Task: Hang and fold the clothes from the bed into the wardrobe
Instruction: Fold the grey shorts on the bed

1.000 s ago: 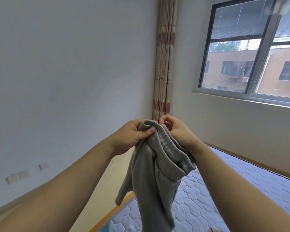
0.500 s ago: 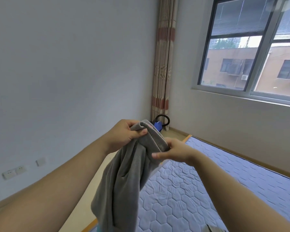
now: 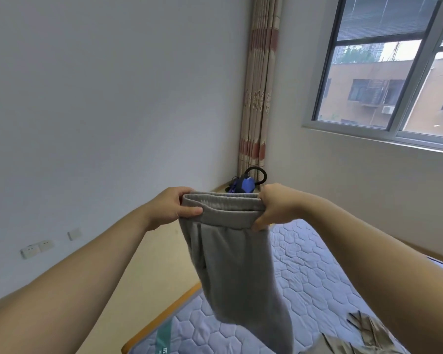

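Low on the pale wall at the far left sit the white wall sockets (image 3: pixel 36 249), and from that side the person's bare arms reach toward the corner of the room. The left hand (image 3: pixel 174 208) grips one end of the waistband of a pair of grey jersey sweatpants (image 3: pixel 230 264), thumb laid across the front and the other fingers (image 3: pixel 180 194) curled over the top edge. The waistband is drawn fairly flat between the hands. The legs hang together in the air above the near corner of the bed (image 3: pixel 304 264), a quilted lavender mattress in a wooden frame. The right hand (image 3: pixel 276 205) pinches the other end of the elastic. Behind it, on the floor at the foot of the striped curtain (image 3: pixel 258 98), lies a blue and black object (image 3: pixel 243 186) I cannot identify. Further right a crumpled khaki garment (image 3: pixel 363 335) lies on the mattress, and the window (image 3: pixel 394 72) fills the upper right.

To my eye this is the start of folding, with the sweatpants held up and squared by the waist. Next the legs want laying one on the other and doubling over, likely on the bed. Then they go to the wardrobe, which is out of sight from here. The khaki piece is not yet dealt with.
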